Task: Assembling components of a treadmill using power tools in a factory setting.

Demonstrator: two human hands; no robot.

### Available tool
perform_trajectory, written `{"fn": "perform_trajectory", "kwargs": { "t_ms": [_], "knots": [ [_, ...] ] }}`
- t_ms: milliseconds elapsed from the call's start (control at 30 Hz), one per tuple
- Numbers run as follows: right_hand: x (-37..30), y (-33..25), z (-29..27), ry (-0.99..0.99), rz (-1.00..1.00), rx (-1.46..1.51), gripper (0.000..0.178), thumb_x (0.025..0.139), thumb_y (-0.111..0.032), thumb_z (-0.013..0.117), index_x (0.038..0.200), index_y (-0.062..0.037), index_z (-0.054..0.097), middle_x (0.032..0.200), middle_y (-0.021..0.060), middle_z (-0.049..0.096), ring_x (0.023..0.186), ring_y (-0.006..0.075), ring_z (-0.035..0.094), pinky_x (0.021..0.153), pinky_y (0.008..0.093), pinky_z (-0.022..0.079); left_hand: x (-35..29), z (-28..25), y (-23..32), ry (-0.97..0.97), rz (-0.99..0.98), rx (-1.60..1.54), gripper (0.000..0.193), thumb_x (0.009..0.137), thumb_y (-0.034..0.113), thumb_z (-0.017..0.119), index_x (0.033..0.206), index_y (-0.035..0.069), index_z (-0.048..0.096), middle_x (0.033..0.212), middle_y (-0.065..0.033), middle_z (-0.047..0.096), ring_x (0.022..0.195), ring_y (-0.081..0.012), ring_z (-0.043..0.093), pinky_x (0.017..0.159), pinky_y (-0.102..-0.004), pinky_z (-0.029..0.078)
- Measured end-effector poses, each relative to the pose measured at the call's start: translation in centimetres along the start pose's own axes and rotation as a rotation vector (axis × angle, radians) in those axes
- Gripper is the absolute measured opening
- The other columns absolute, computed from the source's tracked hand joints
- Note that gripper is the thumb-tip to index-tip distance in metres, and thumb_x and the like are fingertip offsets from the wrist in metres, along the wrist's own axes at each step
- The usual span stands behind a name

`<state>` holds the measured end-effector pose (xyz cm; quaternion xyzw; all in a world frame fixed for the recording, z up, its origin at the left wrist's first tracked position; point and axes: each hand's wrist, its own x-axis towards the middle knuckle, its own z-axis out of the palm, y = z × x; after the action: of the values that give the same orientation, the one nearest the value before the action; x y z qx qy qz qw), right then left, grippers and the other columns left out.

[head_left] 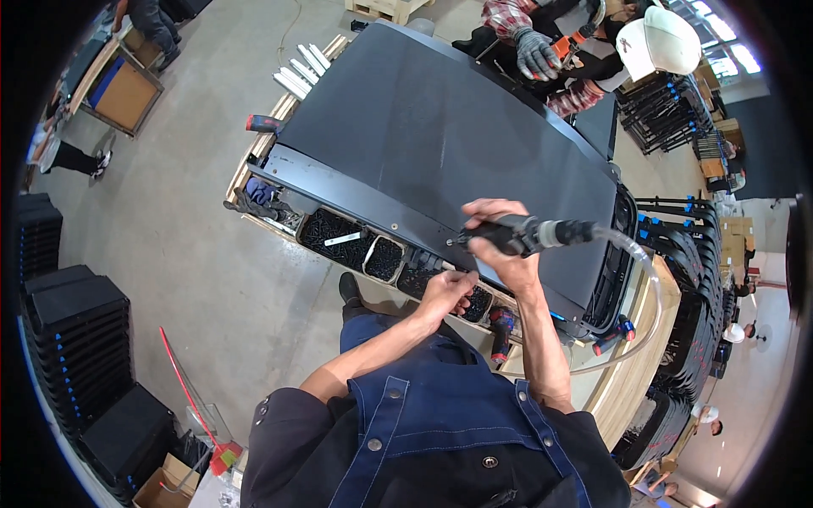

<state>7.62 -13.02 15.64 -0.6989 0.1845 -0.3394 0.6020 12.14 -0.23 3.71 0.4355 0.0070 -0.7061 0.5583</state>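
Observation:
My right hand (508, 258) is wrapped round a black air tool (512, 235) with a clear hose (635, 245) at its back end. The tool's tip points left over the front rail (364, 216) of a large dark panel (449, 118). Over a bin of small black parts (478, 303) by the panel's near edge is my left hand (447, 296), its fingers curled and pinched. What they hold, if anything, is too small to make out.
Along the panel's near side stand more bins of black fasteners (318, 227), plus a cordless driver (501, 334). Another driver (264, 124) lies at the left corner. Across the panel a gloved co-worker (538, 55) holds an orange tool. Stacked black parts (76, 313) stand left.

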Motion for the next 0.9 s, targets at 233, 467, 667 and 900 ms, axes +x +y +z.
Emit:
{"fn": "perform_trajectory", "kwargs": {
  "t_ms": [233,467,667,900],
  "knots": [
    [4.7,0.0,0.5,-0.216,0.313,0.116,0.045,0.072,0.009,0.073,0.113,-0.0021,0.059,0.114,0.0183,0.067,0.101,0.0249,0.069,0.091,0.0403,0.057,4.4,-0.7,-5.2,0.132,0.41,0.253,0.046,0.086,0.026,0.085,0.102,-0.001,0.052,0.089,-0.005,0.064,0.079,-0.0102,0.063,0.069,-0.0249,0.056],
    [4.7,-0.3,1.1,-0.417,0.29,0.242,0.037,0.067,0.01,0.068,0.103,-0.0009,0.064,0.105,0.0114,0.069,0.102,0.0201,0.068,0.095,0.0379,0.055,3.6,1.7,-6.2,0.394,0.639,0.153,0.061,0.079,0.032,0.09,0.103,0.0,0.044,0.09,-0.0071,0.062,0.077,-0.0137,0.061,0.071,-0.0281,0.053],
    [5.0,0.0,1.1,-0.542,0.272,0.054,0.044,0.07,0.007,0.075,0.111,-0.0014,0.062,0.112,0.0145,0.07,0.106,0.0253,0.068,0.098,0.0418,0.054,3.2,2.0,-5.8,0.466,0.598,0.381,0.061,0.077,0.034,0.09,0.1,-0.001,0.046,0.086,-0.0119,0.067,0.081,-0.0172,0.067,0.073,-0.0318,0.056],
    [1.8,2.0,1.0,-0.114,0.11,0.13,0.038,0.076,0.009,0.069,0.111,-0.002,0.06,0.103,0.0127,0.07,0.099,0.0235,0.07,0.091,0.0393,0.058,3.3,2.1,-6.3,0.42,0.579,0.224,0.061,0.076,0.032,0.091,0.103,-0.002,0.049,0.088,-0.012,0.069,0.08,-0.0188,0.068,0.075,-0.0322,0.056]
  ]
}}
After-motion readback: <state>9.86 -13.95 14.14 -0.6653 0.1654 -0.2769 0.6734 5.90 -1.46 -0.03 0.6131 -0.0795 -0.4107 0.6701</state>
